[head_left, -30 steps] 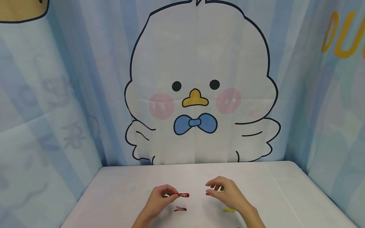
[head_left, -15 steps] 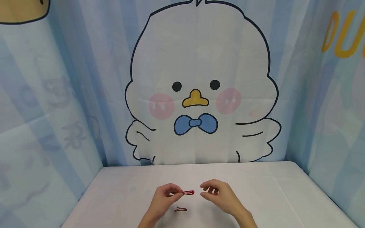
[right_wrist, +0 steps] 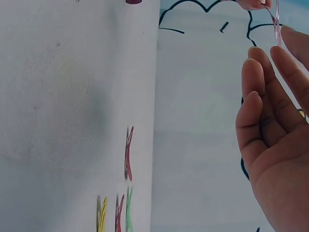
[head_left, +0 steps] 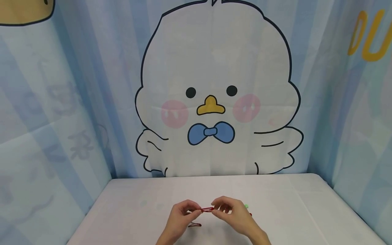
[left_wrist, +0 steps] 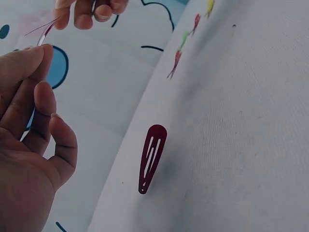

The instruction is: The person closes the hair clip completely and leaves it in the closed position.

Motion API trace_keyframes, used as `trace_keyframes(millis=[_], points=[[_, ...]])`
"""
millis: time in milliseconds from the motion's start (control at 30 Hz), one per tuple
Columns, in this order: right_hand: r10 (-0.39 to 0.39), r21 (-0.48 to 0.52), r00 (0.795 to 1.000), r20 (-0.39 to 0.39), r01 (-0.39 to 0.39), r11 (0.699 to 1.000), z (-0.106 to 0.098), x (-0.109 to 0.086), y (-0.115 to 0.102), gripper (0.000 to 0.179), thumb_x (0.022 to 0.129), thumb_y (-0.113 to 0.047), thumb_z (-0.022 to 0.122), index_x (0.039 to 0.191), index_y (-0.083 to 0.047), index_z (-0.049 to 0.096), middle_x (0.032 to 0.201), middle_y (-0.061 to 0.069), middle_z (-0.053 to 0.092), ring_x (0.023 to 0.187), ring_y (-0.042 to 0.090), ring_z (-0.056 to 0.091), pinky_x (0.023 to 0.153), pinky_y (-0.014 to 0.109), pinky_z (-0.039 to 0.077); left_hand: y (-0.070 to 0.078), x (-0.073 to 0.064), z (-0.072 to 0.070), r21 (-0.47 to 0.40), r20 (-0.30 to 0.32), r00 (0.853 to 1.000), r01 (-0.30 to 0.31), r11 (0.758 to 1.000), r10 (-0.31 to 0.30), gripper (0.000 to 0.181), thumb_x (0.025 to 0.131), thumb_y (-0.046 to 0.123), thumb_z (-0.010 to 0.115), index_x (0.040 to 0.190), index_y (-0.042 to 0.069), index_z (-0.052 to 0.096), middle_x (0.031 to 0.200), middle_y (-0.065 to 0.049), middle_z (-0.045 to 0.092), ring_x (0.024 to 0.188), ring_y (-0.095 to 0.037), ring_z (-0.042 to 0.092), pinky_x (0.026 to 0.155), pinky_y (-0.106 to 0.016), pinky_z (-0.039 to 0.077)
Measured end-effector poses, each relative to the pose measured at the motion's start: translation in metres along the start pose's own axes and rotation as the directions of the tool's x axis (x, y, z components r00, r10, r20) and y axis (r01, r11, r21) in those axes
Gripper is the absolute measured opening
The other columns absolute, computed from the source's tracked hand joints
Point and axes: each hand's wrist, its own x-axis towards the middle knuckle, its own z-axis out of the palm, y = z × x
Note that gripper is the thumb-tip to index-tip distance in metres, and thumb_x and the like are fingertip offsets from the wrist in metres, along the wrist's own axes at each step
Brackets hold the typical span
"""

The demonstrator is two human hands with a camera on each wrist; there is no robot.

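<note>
Between my two hands is a red snap hair clip (head_left: 207, 209), its halves spread apart in the left wrist view. My left hand (head_left: 181, 217) pinches one end between thumb and forefinger. The other end is between the thumb and forefinger of my right hand (head_left: 235, 217), which touch it. A second, dark red hair clip (left_wrist: 153, 158) lies on the table below the left hand, its slots facing the left wrist camera. In the head view the left fingers partly cover this dark red clip (head_left: 195, 224).
Beyond the right hand, several clips lie on the white table (head_left: 147, 190): a red clip (right_wrist: 129, 154), a green clip (right_wrist: 129, 210), another red clip (right_wrist: 119, 215) and a yellow clip (right_wrist: 103, 215). The right hand hides most of them in the head view. A patterned curtain (head_left: 211, 153) stands behind.
My left hand has carried the clip to the right, while my right hand moved left to meet it. The right fingers were apart from the clip before and now hold its far end.
</note>
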Motion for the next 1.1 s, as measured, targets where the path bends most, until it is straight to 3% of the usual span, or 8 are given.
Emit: trace_keyframes(millis=[100,333,733,1100], points=[[-0.008,0.025,1.000,0.003,0.008,1.000,0.001,0.000,0.000,0.012,0.091,-0.016,0.077,0.101,-0.012,0.072,0.088,-0.005,0.069,0.075,0.008,0.060,0.066,0.027,0.048,0.002,0.000,0.001,-0.001,-0.003,1.000,0.004,1.000,-0.004,0.017,0.091,0.006,0.074,0.102,-0.006,0.069,0.093,-0.006,0.070,0.088,-0.020,0.065,0.075,-0.030,0.052],[0.077,0.065,0.997,0.023,-0.079,0.995,0.002,0.002,-0.003,0.012,0.091,-0.015,0.076,0.097,-0.006,0.071,0.087,-0.003,0.068,0.074,0.009,0.060,0.067,0.027,0.050,0.005,-0.002,0.004,0.019,0.012,1.000,-0.002,1.000,0.002,0.015,0.091,0.007,0.074,0.103,-0.001,0.071,0.092,-0.006,0.071,0.088,-0.020,0.065,0.074,-0.030,0.050],[0.087,0.083,0.996,-0.013,-0.086,0.993,0.002,0.001,-0.005,0.011,0.091,-0.014,0.076,0.095,-0.004,0.071,0.088,-0.002,0.070,0.075,0.009,0.062,0.066,0.026,0.049,0.006,-0.002,0.007,-0.005,0.030,0.999,0.020,1.000,-0.020,0.023,0.094,0.014,0.073,0.107,-0.004,0.072,0.095,-0.007,0.071,0.087,-0.020,0.063,0.072,-0.033,0.056],[0.050,0.064,0.998,-0.036,-0.047,0.997,0.011,0.001,-0.005,0.005,0.091,-0.009,0.076,0.090,-0.006,0.072,0.083,-0.004,0.069,0.068,0.007,0.056,0.062,0.026,0.049,0.002,-0.003,0.013,-0.009,-0.057,0.998,0.012,1.000,-0.012,0.011,0.087,0.007,0.077,0.092,-0.002,0.073,0.083,-0.006,0.068,0.069,-0.014,0.062,0.062,-0.040,0.059]])
